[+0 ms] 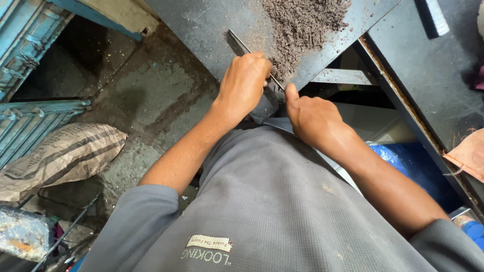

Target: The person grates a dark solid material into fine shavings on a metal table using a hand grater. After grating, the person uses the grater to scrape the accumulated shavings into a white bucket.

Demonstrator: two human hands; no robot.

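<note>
Stained concrete floor, dark metal workbench, striped sack, blue metal shutters.

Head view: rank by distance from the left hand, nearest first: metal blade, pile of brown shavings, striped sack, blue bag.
From the left hand:
1. Metal blade: gripped in the hand, pointing up-left across the grey table.
2. Pile of brown shavings: on the table, just up-right of the hand.
3. Blue bag: lower right, under the table edge.
4. Striped sack: on the floor, far left.
</note>
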